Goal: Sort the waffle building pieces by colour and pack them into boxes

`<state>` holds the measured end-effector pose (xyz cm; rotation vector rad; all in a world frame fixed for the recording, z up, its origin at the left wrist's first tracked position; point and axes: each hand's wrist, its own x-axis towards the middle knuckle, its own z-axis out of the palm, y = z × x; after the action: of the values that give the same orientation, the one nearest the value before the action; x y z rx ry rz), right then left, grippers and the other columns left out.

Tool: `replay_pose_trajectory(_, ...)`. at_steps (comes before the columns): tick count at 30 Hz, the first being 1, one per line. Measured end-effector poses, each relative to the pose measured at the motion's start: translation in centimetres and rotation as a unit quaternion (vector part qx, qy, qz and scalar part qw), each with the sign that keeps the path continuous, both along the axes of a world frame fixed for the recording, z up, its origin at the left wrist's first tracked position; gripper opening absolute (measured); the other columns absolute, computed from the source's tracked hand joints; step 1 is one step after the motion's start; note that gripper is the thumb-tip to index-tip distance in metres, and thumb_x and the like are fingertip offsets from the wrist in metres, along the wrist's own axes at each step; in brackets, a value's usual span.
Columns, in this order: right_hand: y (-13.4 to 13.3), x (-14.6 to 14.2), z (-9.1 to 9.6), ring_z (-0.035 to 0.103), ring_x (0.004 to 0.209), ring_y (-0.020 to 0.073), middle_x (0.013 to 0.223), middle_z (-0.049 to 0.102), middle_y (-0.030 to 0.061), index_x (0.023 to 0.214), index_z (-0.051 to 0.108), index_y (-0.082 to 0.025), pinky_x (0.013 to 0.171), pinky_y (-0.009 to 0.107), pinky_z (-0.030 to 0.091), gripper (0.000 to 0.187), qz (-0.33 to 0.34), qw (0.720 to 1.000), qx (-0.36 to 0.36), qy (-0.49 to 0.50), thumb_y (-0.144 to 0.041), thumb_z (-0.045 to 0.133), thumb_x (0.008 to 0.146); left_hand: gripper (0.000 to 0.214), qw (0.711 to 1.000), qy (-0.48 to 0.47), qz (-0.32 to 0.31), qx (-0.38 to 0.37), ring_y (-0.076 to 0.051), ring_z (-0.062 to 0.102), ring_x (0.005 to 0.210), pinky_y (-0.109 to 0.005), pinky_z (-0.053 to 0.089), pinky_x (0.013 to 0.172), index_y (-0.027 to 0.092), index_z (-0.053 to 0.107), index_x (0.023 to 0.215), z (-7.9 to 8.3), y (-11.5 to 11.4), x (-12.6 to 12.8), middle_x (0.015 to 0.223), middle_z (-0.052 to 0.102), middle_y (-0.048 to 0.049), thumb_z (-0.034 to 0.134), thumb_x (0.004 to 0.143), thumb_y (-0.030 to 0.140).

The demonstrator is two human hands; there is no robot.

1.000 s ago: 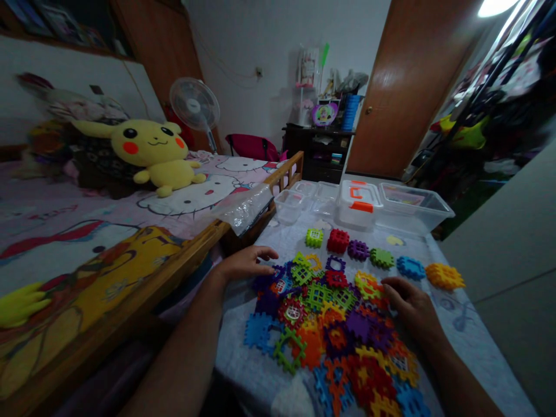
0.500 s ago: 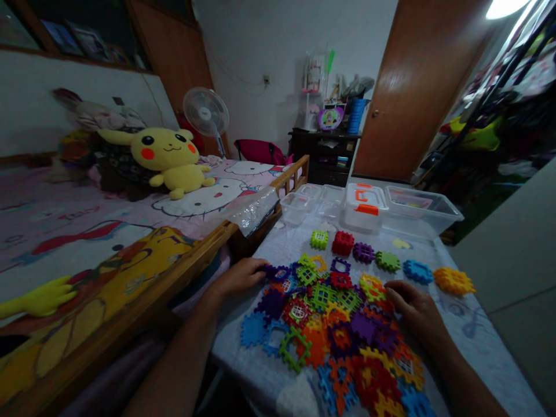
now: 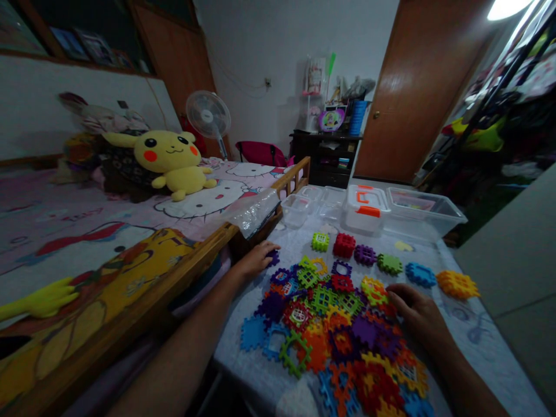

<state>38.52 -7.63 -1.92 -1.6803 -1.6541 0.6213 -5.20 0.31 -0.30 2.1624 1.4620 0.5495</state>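
My left hand (image 3: 257, 260) is closed on a purple interlocking plastic tile (image 3: 273, 258) at the far left of the pile; its fingers cover part of the tile. At the pile's right edge my right hand (image 3: 412, 307) rests with its fingers loosely apart, beside a yellow-green tile (image 3: 373, 291) and a red tile (image 3: 388, 308). Between the hands lies a loose heap of notched tiles, among them a green one (image 3: 324, 297), a plain purple one (image 3: 364, 329) and a light blue one (image 3: 253, 333). Some overlap and hide others.
Behind the heap stands a row of stacks: lime (image 3: 320, 241), red (image 3: 344, 245), purple (image 3: 365, 254), green (image 3: 390, 264), blue (image 3: 420, 274) and yellow (image 3: 457, 284). Clear plastic boxes (image 3: 428, 229) line the far side of the table. A wooden bed rail (image 3: 204, 246) borders the left.
My left hand has moved away from me and slightly right, carrying the purple tile off the heap's left edge. My right hand stays nearly in place.
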Motion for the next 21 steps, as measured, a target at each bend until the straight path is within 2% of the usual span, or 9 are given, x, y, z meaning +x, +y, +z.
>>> replay_pose_trajectory(6, 0.0, 0.0, 0.0, 0.071, 0.078, 0.0251, 0.085, 0.077, 0.0067, 0.086, 0.073, -0.020, 0.067, 0.030, 0.055, 0.038, -0.004, 1.000, 0.001, 0.001, -0.052, 0.057, 0.075, 0.060, 0.999, -0.029, -0.024, -0.019, -0.024, 0.041, 0.137, -0.043, 0.027, 0.118, 0.020, 0.046, 0.141, -0.5, -0.5, 0.8, 0.148, 0.047, -0.0086, 0.050, 0.082, 0.013)
replay_pose_trajectory(9, 0.0, 0.0, 0.0, 0.071, 0.078, 0.0252, 0.084, 0.077, 0.0064, 0.086, 0.073, -0.020, 0.066, 0.030, 0.055, 0.037, -0.004, 1.000, 0.002, 0.001, -0.051, 0.057, 0.074, 0.065, 0.999, -0.047, -0.020, 0.003, -0.024, 0.025, 0.146, -0.044, 0.018, 0.121, 0.018, 0.037, 0.146, 0.5, -1.1, 0.9, 0.157, 0.031, -0.0095, 0.049, 0.082, 0.014)
replay_pose_trajectory(11, -0.1, 0.0, 0.1, 0.071, 0.078, 0.0251, 0.084, 0.077, 0.0063, 0.086, 0.073, -0.020, 0.067, 0.030, 0.055, 0.038, -0.003, 1.000, 0.000, 0.001, -0.052, 0.056, 0.075, 0.068, 0.999, -0.047, -0.012, 0.018, -0.025, 0.020, 0.147, -0.044, 0.016, 0.121, 0.017, 0.035, 0.146, 1.6, -1.7, 0.6, 0.158, 0.026, -0.0108, 0.051, 0.080, 0.015)
replay_pose_trajectory(13, -0.1, 0.0, 0.1, 0.071, 0.079, 0.0249, 0.085, 0.077, 0.0060, 0.087, 0.073, -0.020, 0.067, 0.030, 0.055, 0.038, -0.004, 1.000, -0.005, -0.003, -0.052, 0.056, 0.075, 0.065, 0.999, -0.029, -0.036, 0.012, -0.025, 0.028, 0.143, -0.044, 0.020, 0.119, 0.020, 0.040, 0.142, 2.6, -2.4, 0.3, 0.152, 0.035, -0.0099, 0.055, 0.078, 0.016)
replay_pose_trajectory(16, 0.0, 0.1, -0.1, 0.071, 0.080, 0.0252, 0.086, 0.077, 0.0058, 0.088, 0.073, -0.020, 0.067, 0.030, 0.055, 0.039, -0.006, 1.000, -0.012, -0.009, -0.052, 0.056, 0.075, 0.055, 0.993, 0.034, -0.114, -0.022, -0.025, 0.041, 0.130, -0.042, 0.030, 0.114, 0.023, 0.054, 0.128, 3.7, -3.3, 0.3, 0.134, 0.050, -0.0068, 0.061, 0.074, 0.016)
replay_pose_trajectory(18, 0.0, 0.2, -0.2, 0.071, 0.080, 0.0255, 0.085, 0.077, 0.0059, 0.088, 0.073, -0.020, 0.068, 0.031, 0.055, 0.039, -0.006, 1.000, -0.012, -0.011, -0.053, 0.055, 0.075, 0.054, 0.987, 0.073, -0.139, -0.037, -0.025, 0.044, 0.125, -0.042, 0.033, 0.111, 0.023, 0.057, 0.124, 3.8, -3.6, 0.6, 0.127, 0.052, -0.0067, 0.064, 0.071, 0.015)
replay_pose_trajectory(21, 0.1, 0.3, -0.3, 0.071, 0.079, 0.0254, 0.085, 0.077, 0.0059, 0.088, 0.074, -0.020, 0.067, 0.031, 0.054, 0.040, -0.007, 1.000, -0.004, -0.012, -0.053, 0.055, 0.075, 0.062, 0.982, 0.111, -0.141, -0.054, -0.026, 0.043, 0.123, -0.040, 0.034, 0.109, 0.024, 0.055, 0.128, 3.5, -3.3, 1.3, 0.123, 0.050, -0.0060, 0.067, 0.067, 0.012)
